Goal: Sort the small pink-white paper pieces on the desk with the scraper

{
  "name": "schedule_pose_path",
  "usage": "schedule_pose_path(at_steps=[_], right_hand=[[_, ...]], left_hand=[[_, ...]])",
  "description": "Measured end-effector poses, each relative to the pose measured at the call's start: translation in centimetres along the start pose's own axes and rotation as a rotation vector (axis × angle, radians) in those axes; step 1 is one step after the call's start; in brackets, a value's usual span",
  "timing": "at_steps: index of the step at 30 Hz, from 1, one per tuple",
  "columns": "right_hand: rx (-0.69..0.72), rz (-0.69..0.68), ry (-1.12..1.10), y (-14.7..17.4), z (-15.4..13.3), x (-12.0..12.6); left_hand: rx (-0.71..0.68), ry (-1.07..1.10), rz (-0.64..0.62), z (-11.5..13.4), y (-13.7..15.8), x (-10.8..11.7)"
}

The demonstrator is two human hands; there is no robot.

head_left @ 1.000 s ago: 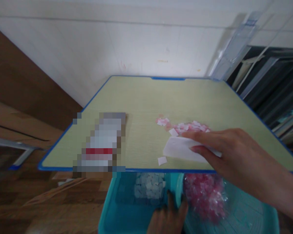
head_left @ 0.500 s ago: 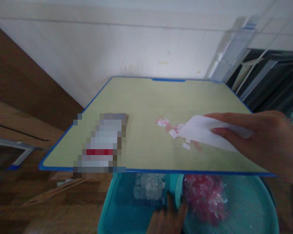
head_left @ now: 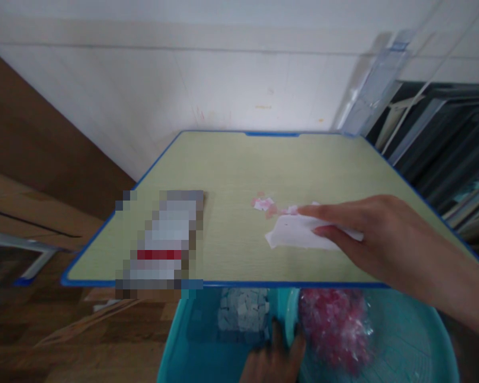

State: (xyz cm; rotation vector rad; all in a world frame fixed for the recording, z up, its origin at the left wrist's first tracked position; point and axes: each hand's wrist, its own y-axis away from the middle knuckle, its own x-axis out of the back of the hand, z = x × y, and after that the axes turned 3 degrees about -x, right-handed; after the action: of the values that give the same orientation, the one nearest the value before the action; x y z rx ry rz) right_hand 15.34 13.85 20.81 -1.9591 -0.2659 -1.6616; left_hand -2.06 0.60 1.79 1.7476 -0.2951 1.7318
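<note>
My right hand [head_left: 377,234] pinches a piece of white paper [head_left: 293,232] between thumb and fingers, low over the board [head_left: 231,165]. Small white paper scraps [head_left: 264,204] and translucent pink bits lie on the board by the paper's left end, some partly covered by it. Below the board's front edge, my left hand [head_left: 273,359] has its fingers on either side of the rim of a round turquoise basket [head_left: 415,340]. A clear plastic bag of pink-red pieces [head_left: 335,330] sits in that basket.
A turquoise bin [head_left: 199,356] holding many small white pieces [head_left: 243,311] stands under the board's front edge. A pixelated oblong object [head_left: 167,229] lies at the board's left. Behind stands a white wall [head_left: 239,80], with a clear plastic container [head_left: 377,88] at the back right.
My right hand and the paper have moved left and slightly toward me across the board, over some scraps. My left hand stays at the basket rim.
</note>
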Motion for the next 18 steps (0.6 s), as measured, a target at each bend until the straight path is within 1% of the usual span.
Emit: schedule_pose_path(at_steps=[2, 4, 6, 9, 11, 14, 18], right_hand=[[-0.015, 0.046, -0.016, 0.1, -0.1, 0.3], [-0.044, 0.063, 0.021, 0.2, -0.2, 0.4], [-0.041, 0.019, 0.045, 0.2, -0.5, 0.3], [0.030, -0.060, -0.009, 0.4, -0.9, 0.1], [0.039, -0.044, -0.063, 0.5, -1.1, 0.2], [-0.012, 0.028, -0.060, 0.6, -1.0, 0.4], [-0.011, -0.019, -0.028, 0.6, -0.8, 0.1]], left_hand=[[0.007, 0.001, -0.017, 0.1, 0.0, 0.2], [0.018, 0.005, -0.011, 0.1, 0.0, 0.3], [0.016, 0.005, 0.007, 0.0, 0.1, 0.3], [0.001, -0.006, 0.039, -0.1, 0.1, 0.3], [-0.005, -0.015, 0.051, 0.0, 0.1, 0.3], [0.000, -0.026, 0.038, 0.1, 0.2, 0.5], [0.007, -0.016, 0.027, 0.2, 0.3, 0.6]])
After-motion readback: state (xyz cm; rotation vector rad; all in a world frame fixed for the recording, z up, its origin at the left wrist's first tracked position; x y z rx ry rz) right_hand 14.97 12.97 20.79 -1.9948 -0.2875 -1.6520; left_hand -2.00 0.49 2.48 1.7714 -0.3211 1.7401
